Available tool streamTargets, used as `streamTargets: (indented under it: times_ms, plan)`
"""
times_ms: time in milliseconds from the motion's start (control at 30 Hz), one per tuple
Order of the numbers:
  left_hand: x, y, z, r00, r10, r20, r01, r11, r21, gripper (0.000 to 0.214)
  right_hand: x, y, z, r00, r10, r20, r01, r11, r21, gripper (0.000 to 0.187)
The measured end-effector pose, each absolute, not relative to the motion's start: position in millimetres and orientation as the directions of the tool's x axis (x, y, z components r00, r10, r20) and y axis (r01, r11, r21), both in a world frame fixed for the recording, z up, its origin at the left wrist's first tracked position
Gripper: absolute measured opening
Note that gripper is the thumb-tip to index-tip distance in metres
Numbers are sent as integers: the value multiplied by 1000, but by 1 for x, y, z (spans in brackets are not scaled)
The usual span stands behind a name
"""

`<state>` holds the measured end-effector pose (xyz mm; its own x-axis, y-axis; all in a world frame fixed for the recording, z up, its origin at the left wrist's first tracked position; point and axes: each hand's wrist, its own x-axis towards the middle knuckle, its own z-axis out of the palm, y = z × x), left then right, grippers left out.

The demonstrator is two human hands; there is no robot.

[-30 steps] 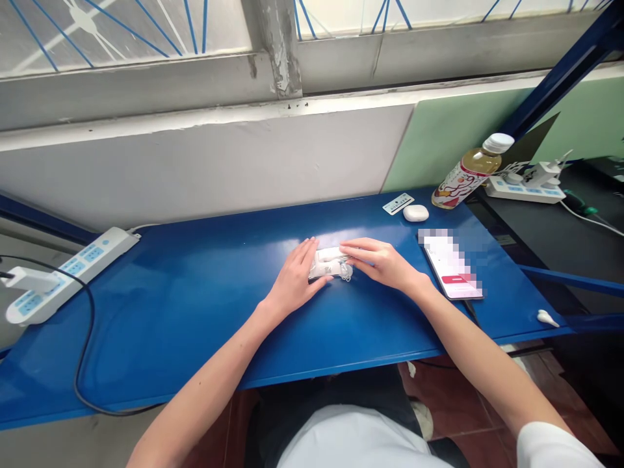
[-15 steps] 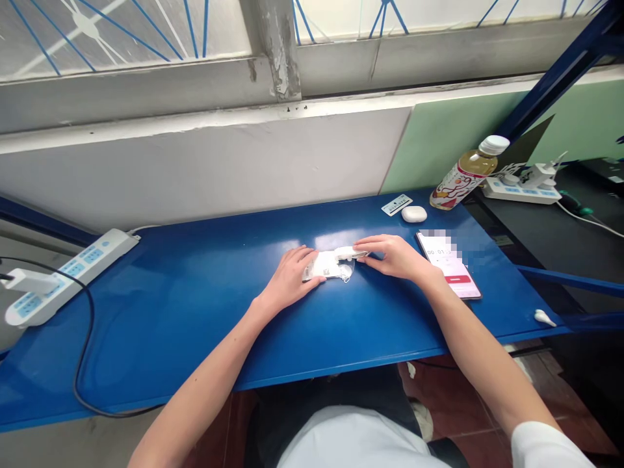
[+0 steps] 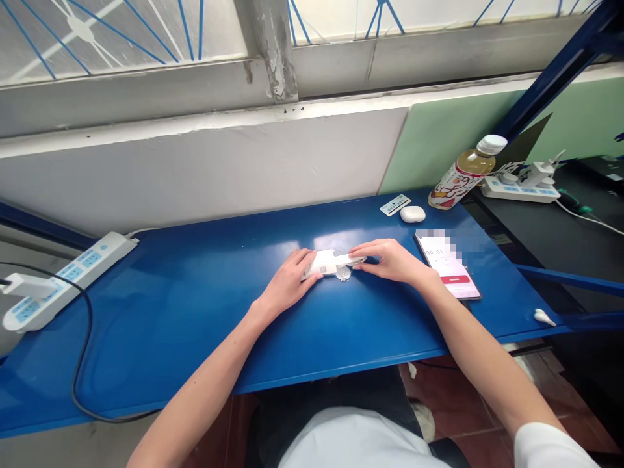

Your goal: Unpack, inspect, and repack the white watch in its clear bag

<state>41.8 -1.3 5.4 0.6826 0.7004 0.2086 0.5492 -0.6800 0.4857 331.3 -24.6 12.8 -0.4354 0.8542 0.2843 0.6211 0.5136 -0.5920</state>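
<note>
My left hand (image 3: 288,278) is closed around the left end of a small white packet (image 3: 322,262) lying on the blue table, its thumb along the near edge. At the packet's right end, my right hand (image 3: 390,260) pinches a slim white piece (image 3: 344,259) between thumb and fingers. The slim piece meets or overlaps the packet; whether it goes inside cannot be made out. A clear plastic part (image 3: 344,274) with a scalloped edge sticks out under the slim piece. My fingers hide both outer ends.
Right of my right hand lies a phone (image 3: 449,263). Behind it are a white earbud case (image 3: 413,214), a card (image 3: 396,205) and a drink bottle (image 3: 463,177). An earbud (image 3: 544,317) rests near the right edge. A power strip (image 3: 100,259) with a black cable (image 3: 90,325) occupies the left.
My right hand has moved slightly left and lowered the slim white piece against the packet. My left hand stays at the packet's left end.
</note>
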Motion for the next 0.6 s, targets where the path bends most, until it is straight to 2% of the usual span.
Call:
streamTargets:
  times_ms: [300,467,600]
  plan:
    - [42,0,2,688,691,221,556,-698,450,41,307,-25,-6,-458,801,384,664,596,-452,21]
    - [41,-2,0,679,703,211,594,-696,404,45,309,-24,-5,-510,777,368,667,628,-401,20]
    - [40,-3,0,677,710,195,616,-691,378,47,319,-21,1,-483,787,384,690,612,-386,17]
